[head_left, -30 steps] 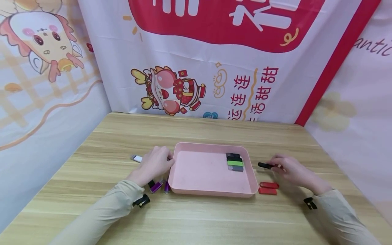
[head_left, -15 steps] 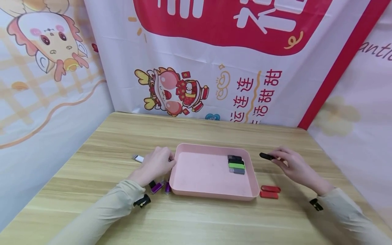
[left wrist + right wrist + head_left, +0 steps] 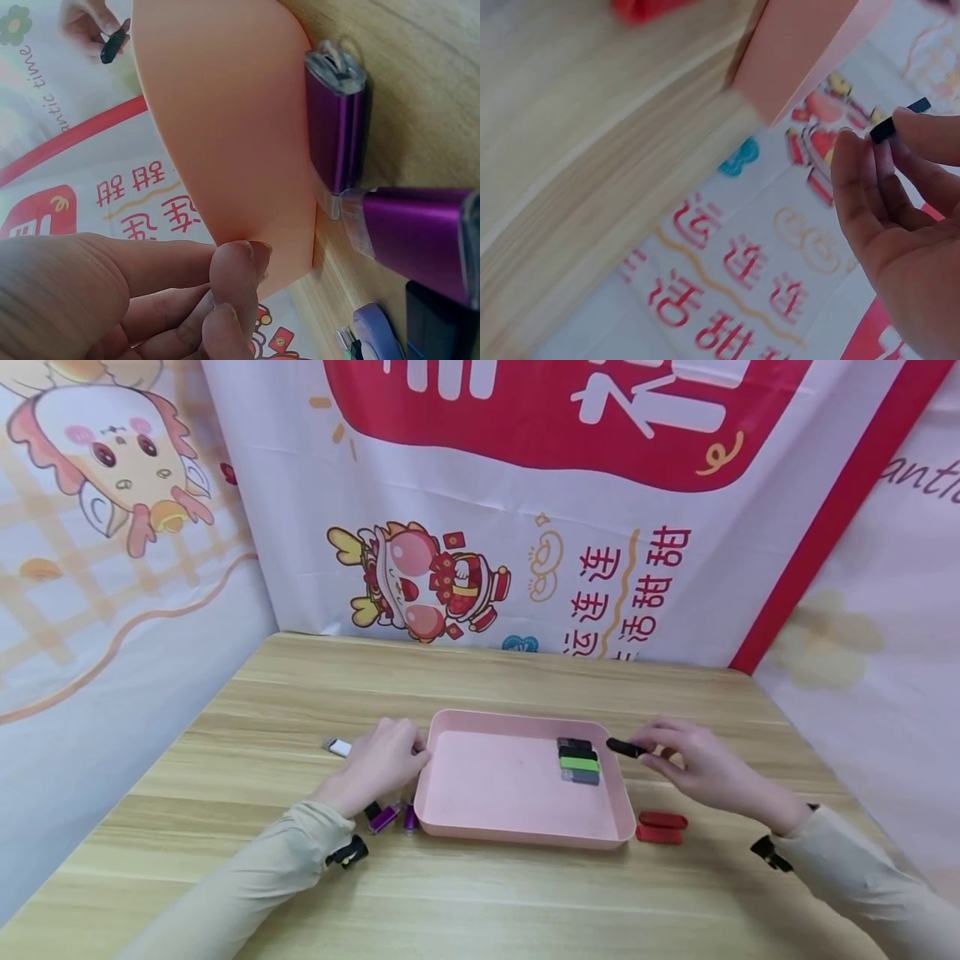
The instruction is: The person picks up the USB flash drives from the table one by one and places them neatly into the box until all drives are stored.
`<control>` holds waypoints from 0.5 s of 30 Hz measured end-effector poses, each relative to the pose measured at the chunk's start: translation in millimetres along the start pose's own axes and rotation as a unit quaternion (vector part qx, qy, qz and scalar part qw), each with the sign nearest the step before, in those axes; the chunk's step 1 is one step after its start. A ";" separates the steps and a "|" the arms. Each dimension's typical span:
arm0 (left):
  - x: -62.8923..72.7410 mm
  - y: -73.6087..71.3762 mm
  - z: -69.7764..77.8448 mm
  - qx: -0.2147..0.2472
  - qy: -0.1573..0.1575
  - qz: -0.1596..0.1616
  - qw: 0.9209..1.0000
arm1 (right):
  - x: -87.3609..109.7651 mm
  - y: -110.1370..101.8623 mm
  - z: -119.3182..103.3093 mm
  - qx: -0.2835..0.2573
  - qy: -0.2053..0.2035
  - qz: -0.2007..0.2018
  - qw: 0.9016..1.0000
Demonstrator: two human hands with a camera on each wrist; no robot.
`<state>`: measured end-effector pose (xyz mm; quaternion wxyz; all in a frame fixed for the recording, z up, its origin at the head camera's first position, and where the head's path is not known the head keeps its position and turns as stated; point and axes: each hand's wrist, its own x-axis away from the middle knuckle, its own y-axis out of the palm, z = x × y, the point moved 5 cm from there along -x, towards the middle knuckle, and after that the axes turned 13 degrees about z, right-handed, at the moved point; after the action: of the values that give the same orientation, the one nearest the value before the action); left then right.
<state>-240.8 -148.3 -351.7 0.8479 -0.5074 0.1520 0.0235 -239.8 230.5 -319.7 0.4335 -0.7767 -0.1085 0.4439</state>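
In the head view a pink tray point(image 3: 487, 789) lies in the middle of the table. My left hand point(image 3: 382, 758) pinches its left rim between thumb and fingers, as the left wrist view shows at the tray's wall point(image 3: 232, 127). Between the fingertips of my right hand point(image 3: 693, 762) is a black USB stick point(image 3: 622, 747), raised beside the tray's upper right corner. Inside the tray, along the right side, several USB sticks sit in a column: dark ones at the top, then a green one point(image 3: 580, 765) and a grey one point(image 3: 582, 777).
Two red USB sticks point(image 3: 662, 821) lie right of the tray. Beyond its left side are two purple sticks point(image 3: 334, 131), a black one point(image 3: 439, 322), and a white one point(image 3: 340, 747) partly behind the left hand. A printed cloth point(image 3: 465, 477) hangs behind the table.
My right hand has lifted the black USB stick from near the table and carried it left to the tray's right rim. The left hand keeps its hold on the tray.
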 end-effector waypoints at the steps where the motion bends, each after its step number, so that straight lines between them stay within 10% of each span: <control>1: 0.0 0.0 0.1 0.000 0.000 0.000 1.000 | 0.0 3.0 -4.6 -0.008 0.000 -0.009 1.000; 15: -0.5 0.3 0.8 -0.007 0.004 0.004 1.000 | -1.9 37.3 -36.0 0.025 -0.026 -0.081 0.996</control>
<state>-241.1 -147.4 -351.5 0.8438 -0.5125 0.1570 0.0261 -220.8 186.3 -339.0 0.4843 -0.7424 -0.1710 0.4303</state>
